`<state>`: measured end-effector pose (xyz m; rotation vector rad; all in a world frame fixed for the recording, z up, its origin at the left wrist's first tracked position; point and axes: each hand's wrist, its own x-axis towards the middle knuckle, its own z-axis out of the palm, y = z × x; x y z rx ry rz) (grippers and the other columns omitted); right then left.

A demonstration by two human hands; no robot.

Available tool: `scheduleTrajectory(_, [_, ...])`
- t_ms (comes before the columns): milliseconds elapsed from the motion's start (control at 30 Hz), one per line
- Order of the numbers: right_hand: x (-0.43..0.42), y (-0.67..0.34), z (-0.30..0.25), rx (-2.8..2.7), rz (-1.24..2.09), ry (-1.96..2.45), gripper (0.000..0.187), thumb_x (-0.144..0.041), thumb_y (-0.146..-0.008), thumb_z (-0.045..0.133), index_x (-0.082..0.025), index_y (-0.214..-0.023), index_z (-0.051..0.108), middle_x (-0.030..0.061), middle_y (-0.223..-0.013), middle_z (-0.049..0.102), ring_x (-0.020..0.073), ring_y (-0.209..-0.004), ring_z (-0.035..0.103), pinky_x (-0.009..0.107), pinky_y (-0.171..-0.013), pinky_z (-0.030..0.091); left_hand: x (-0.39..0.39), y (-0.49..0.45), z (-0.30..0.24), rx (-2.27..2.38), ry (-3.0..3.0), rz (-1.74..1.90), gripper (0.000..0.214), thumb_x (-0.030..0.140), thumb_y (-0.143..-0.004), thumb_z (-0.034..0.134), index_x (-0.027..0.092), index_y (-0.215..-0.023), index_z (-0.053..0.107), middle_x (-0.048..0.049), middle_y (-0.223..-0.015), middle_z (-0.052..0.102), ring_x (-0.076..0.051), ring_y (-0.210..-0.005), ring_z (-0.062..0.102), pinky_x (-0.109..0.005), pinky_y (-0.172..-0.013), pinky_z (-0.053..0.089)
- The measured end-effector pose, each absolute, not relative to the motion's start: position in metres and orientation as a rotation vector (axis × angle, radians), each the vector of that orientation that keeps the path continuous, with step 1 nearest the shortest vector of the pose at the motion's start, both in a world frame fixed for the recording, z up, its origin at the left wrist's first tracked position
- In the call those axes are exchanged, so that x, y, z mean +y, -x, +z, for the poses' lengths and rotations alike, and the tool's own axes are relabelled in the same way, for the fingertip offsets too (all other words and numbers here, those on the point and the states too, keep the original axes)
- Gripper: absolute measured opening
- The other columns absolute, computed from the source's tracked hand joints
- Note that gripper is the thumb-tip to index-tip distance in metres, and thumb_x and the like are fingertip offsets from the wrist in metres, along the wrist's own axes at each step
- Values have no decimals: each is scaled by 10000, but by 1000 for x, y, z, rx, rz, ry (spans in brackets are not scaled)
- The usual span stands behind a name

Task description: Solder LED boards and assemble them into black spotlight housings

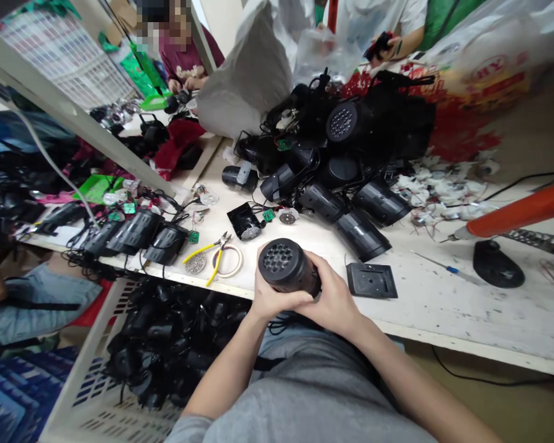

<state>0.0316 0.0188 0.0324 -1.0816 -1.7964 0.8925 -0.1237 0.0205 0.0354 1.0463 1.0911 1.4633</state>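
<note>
Bench edge near hands cupping black lamp

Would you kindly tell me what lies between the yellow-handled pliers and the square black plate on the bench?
Between the yellow-handled pliers and the square black plate, the head view shows the left hand and right hand holding a black lamp housing.

Bare right hand and bare left hand are closed in a two-handed grip, palms inward, fingers curled, the two hands meeting at centre. Bare right forearm and bare left forearm converge inward toward the wrists.
</note>
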Motion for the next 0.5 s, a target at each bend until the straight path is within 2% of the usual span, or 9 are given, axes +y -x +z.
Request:
scheduleTrajectory(100, [16,-32,27,-1775,788,1087,727,-482,-752,787,-214,-1351,476,144,-1281,671,299,-1142,688,446,-943,608,17,120,40,996,-1159,1449,983,600,-481,940,202,-1289,548,-161,-1277,645,-343,-1171,643,-487,-1050,504])
scheduleTrajectory(167, [13,-33,24,-1768,750,1094,716,-513,-753,773,-207,-1333,484,139,-1236,693,286,-1076,713,420,-897,622,15,119,45,985,-1226,1457,968,622,-519,919,204,-1306,540,-155,-1263,647,-329,-1149,649,-470,-1038,510])
scheduleTrajectory(333, [4,-30,21,-1729,702,1111,704,-501,-724,776,-187,-1296,511,127,-1139,720,248,-938,727,366,-798,623,16,121,53,1039,-1302,1491,975,607,-422,955,180,-1223,599,-118,-1155,685,-309,-1066,667,-427,-998,523])
scheduleTrajectory(500, [3,-26,13,-1554,923,1386,688,-595,-606,832,-208,-1110,568,55,-893,732,230,-740,695,341,-619,588,16,120,51,1025,-1061,1273,907,533,-451,968,184,-1210,613,-97,-1205,682,-321,-1173,615,-445,-1069,469])
